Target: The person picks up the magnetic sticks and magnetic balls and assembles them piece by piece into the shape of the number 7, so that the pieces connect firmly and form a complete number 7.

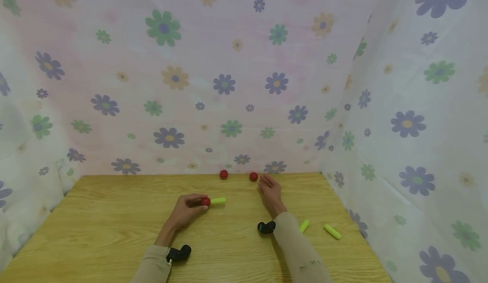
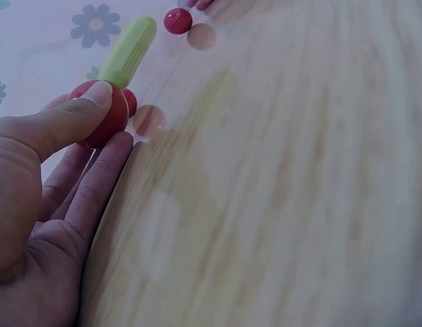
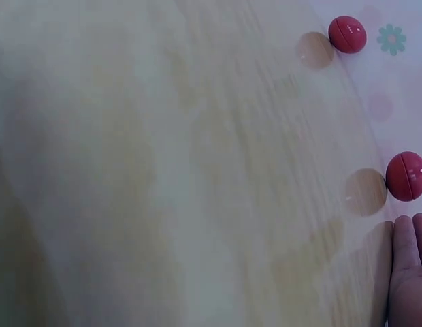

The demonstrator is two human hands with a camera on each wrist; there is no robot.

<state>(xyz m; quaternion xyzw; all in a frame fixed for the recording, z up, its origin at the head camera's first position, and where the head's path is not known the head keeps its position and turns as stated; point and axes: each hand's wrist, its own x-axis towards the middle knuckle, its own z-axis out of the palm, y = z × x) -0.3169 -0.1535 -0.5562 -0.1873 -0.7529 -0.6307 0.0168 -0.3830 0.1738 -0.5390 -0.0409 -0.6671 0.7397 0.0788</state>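
Note:
My left hand [image 1: 185,211] pinches a small maraca by its red ball [image 1: 206,201], thumb on one side and fingers on the other. Its yellow-green handle [image 2: 128,53] points away to the right, clear of the fingers. Toward the back of the table, my right hand [image 1: 270,190] lies low with its fingers extended and nothing in them. Just beyond those fingertips is a loose red ball [image 3: 406,176] with a seam line around it. Another seamed red ball [image 1: 223,174] sits farther left along the back edge.
Two loose yellow-green handles lie at the right of the wooden table [image 1: 114,215]: one handle [image 1: 332,231] in plain sight, the other handle [image 1: 304,226] partly behind my right sleeve. A flowered cloth [image 1: 244,62] hangs behind the table and along its sides.

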